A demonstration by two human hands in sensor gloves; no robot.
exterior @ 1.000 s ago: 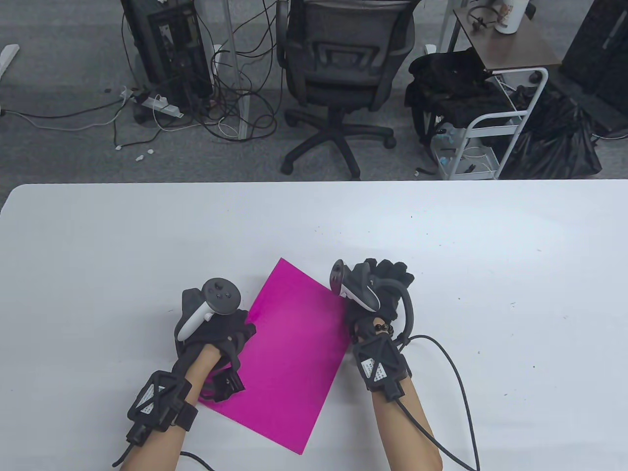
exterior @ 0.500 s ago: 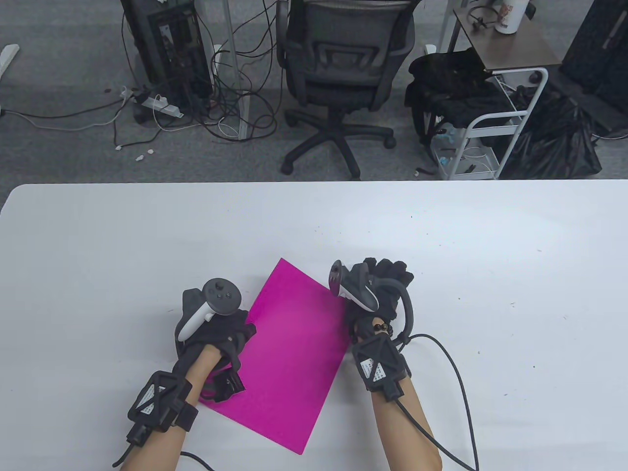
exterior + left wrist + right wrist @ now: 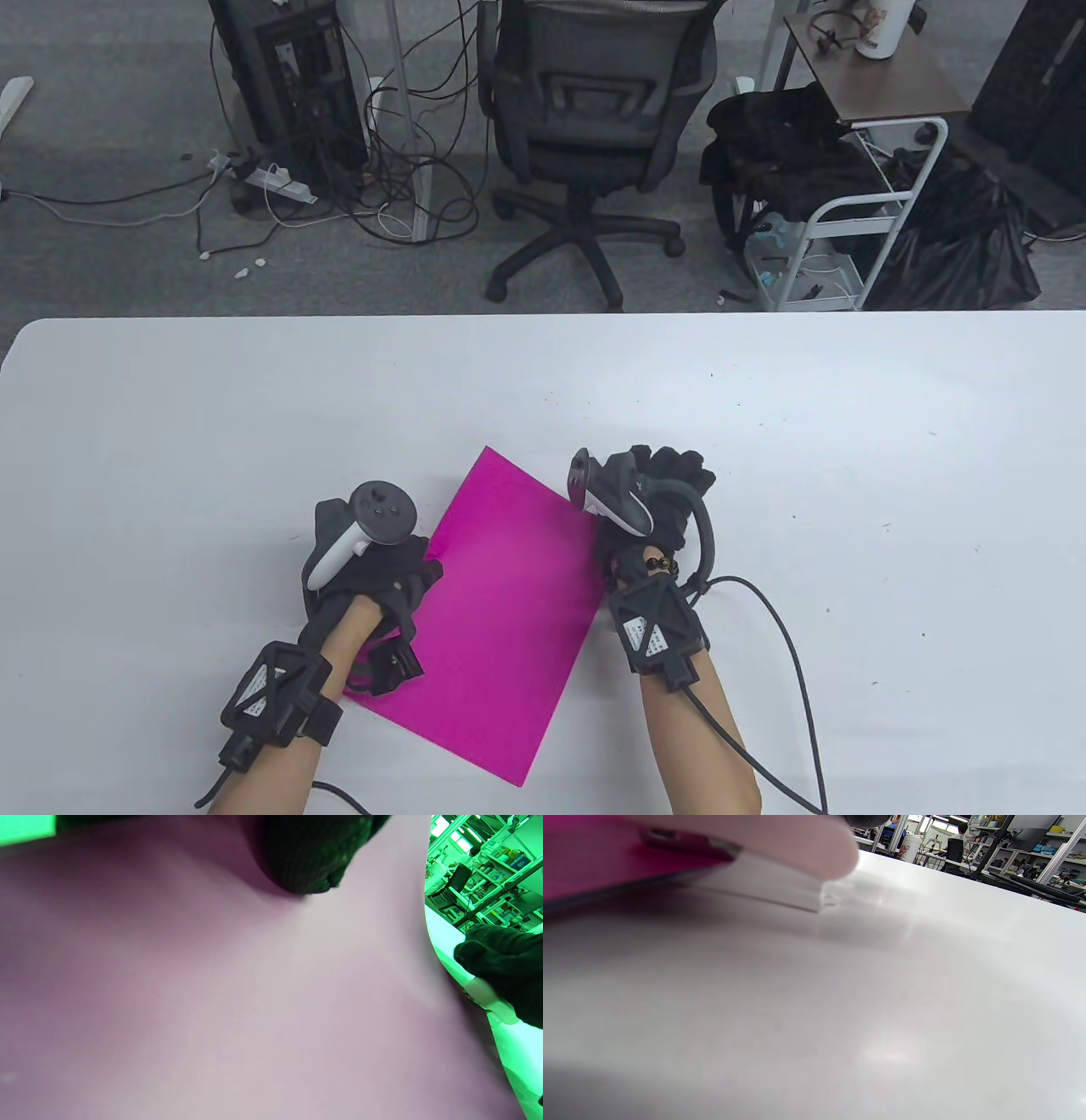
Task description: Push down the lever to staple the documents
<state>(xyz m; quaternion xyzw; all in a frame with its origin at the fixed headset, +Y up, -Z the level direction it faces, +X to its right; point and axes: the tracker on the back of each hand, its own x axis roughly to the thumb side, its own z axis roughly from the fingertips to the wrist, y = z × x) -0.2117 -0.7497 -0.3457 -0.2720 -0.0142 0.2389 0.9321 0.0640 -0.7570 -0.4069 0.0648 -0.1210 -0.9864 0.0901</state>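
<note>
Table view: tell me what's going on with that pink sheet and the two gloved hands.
A person in sensor gloves is stapling a magenta sheet lying at an angle on the white table. The left hand rests on the sheet's left edge. The right hand is bunched at the sheet's right corner, where the right wrist view shows a pale stapler over the paper's edge. Whether the lever is fully down cannot be told.

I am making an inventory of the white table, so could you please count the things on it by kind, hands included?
Magenta paper sheet or stack: 1
Stapler, mostly hidden under the right hand, only a pale part showing: 1
Gloved hands, left hand and right hand: 2
Total: 4
</note>
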